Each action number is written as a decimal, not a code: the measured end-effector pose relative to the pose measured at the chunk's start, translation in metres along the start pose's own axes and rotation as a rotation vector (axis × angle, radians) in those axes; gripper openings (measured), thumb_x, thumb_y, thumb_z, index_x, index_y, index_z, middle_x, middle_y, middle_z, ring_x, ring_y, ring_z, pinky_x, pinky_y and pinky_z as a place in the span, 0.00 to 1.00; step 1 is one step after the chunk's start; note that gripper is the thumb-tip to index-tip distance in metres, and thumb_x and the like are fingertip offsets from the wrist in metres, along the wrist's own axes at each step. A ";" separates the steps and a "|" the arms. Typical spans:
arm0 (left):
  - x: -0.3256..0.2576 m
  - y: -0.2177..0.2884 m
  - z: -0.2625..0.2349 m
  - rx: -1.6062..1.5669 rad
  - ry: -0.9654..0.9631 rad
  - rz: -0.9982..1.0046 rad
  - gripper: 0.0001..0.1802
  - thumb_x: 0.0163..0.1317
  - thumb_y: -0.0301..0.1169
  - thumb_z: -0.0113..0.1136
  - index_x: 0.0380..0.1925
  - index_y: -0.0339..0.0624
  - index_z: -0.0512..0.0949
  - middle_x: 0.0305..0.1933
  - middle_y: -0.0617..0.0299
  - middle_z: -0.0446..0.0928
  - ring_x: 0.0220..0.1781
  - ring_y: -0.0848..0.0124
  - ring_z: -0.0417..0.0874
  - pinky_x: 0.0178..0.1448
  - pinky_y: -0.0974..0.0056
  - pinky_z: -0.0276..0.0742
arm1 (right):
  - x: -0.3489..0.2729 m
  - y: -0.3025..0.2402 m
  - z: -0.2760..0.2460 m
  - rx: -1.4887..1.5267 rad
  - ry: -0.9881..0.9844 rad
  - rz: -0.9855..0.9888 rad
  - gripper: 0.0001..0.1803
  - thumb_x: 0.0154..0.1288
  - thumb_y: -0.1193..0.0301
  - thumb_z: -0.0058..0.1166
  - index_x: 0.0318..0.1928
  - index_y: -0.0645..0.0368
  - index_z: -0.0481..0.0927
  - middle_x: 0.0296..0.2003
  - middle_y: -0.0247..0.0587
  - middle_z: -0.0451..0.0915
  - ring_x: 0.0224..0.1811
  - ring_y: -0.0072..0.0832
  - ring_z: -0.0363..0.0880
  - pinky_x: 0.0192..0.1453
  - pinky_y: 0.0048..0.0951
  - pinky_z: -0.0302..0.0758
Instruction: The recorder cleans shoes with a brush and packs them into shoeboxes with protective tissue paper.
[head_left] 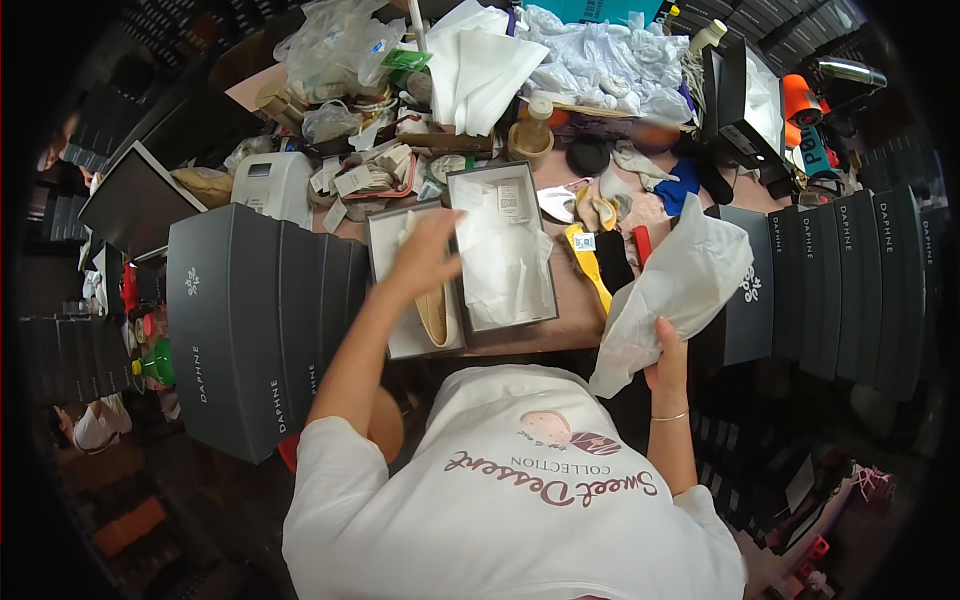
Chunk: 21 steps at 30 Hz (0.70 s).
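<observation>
My left hand is over the left part of an open grey shoe box, thumb and fingers apart, with nothing seen in them. Under it, a beige flat shoe lies in the narrow box half, partly covered by my hand and wrist. Beside it, the other box half holds crumpled white tissue paper and a small printed slip. At the right, my right hand grips a loose sheet of white wrapping paper, held up off the table.
Dark shoe boxes stand in rows at left and right. A yellow-handled tool, a red item and cloth scraps lie right of the open box. Behind are a white label printer, tags, a bottle and heaped plastic.
</observation>
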<state>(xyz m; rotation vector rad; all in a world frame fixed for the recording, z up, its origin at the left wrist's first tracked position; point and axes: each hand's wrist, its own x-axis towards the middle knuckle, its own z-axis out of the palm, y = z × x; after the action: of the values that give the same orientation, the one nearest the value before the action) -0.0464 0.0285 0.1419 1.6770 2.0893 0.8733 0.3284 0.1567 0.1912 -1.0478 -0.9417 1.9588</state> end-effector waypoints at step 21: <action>0.006 0.047 0.085 -0.041 -0.073 -0.331 0.31 0.53 0.31 0.60 0.57 0.30 0.67 0.54 0.42 0.71 0.56 0.48 0.71 0.60 0.53 0.69 | 0.072 0.035 0.063 -0.176 -0.331 0.394 0.35 0.57 0.70 0.58 0.63 0.64 0.61 0.55 0.44 0.71 0.56 0.33 0.72 0.60 0.35 0.69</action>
<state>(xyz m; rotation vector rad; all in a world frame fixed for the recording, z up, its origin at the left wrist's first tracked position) 0.0385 0.0624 0.1082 1.2707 2.1962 0.7324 0.2352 0.1836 0.1617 -1.0894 -1.1715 2.4667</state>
